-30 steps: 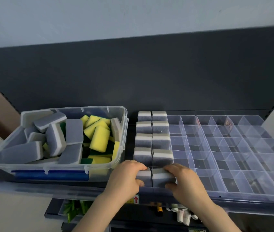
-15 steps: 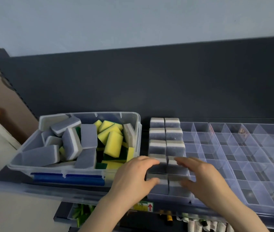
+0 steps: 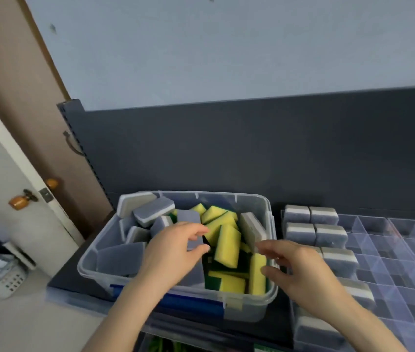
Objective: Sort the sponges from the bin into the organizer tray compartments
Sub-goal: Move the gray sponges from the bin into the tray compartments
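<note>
A clear plastic bin (image 3: 242,309) holds several grey-and-white sponges and yellow-and-green sponges (image 3: 227,246). My left hand (image 3: 173,255) is inside the bin, its fingers and thumb pinching an upright grey sponge (image 3: 189,219). My right hand (image 3: 300,271) hovers over the bin's right rim with its fingers spread, holding nothing, near a leaning grey sponge (image 3: 252,228). To the right lies the clear organizer tray (image 3: 394,252). Grey sponges (image 3: 311,215) fill its two left columns; my right forearm hides some of the nearer ones.
A dark shelf back panel (image 3: 252,153) rises behind the bin and tray. At the left stands a door with orange knobs (image 3: 18,201). A white object (image 3: 6,282) lies at the lower left. Most tray compartments on the right hold nothing.
Both hands left the front sponges in the tray and moved left to the bin. My left hand has taken hold of a grey sponge. The view swung left.
</note>
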The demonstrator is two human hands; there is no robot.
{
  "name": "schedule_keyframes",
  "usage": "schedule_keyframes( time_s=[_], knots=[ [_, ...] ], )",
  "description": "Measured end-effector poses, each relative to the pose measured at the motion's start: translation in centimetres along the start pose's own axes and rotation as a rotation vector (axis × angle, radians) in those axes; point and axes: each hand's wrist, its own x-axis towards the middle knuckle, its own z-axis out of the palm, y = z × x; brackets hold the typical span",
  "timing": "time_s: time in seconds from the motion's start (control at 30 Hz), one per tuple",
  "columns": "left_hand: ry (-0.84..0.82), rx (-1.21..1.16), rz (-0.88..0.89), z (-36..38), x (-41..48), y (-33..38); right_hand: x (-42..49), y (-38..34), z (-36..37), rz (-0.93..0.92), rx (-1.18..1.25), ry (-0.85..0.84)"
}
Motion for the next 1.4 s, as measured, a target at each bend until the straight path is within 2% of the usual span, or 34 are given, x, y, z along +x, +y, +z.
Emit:
schedule_keyframes(
  time_s=[0.13,0.3,0.43,0.53,0.63,0.7,0.83,1.03,1.13,1.27,1.4],
  knots=[
    [0.060,0.034,-0.080,-2.3,1.6,-5.5,2.2,-1.8,2.7,-0.024,0.024,-0.016],
    [0.022,0.116,-0.113,-3.2,4.2,-10.9,4.7,-3.6,5.7,0.010,0.028,-0.043],
    [-0.174,0.234,-0.138,-3.3,6.4,-12.8,6.1,-4.7,7.7,0.024,0.041,-0.053],
    [-0.307,0.299,-0.065,-2.4,7.4,-13.4,6.8,-5.1,9.0,0.037,0.054,-0.052],
    [-0.337,0.350,0.054,-1.9,8.0,-13.7,7.8,-4.8,10.2,0.052,0.038,-0.045],
    [-0.296,0.188,0.049,-1.9,8.1,-13.6,8.3,-4.8,10.3,0.052,0.017,-0.050],
    [-0.170,-0.377,-0.149,-1.5,8.0,-15.1,10.6,-5.4,9.9,0.073,-0.015,-0.034],
    [0.058,-0.797,-0.201,-1.3,7.4,-15.8,16.5,-5.7,10.2,0.032,-0.173,-0.004],
    [0.173,-0.871,-0.222,-1.6,7.2,-15.9,19.2,-6.1,11.3,-0.005,-0.262,-0.096],
    [0.236,-0.817,-0.216,-1.8,6.8,-15.9,20.4,-6.9,13.3,-0.040,-0.298,-0.307],
    [0.244,-0.709,-0.182,-2.1,6.6,-15.8,19.9,-6.7,13.7,-0.032,-0.394,-0.347]
  ],
)
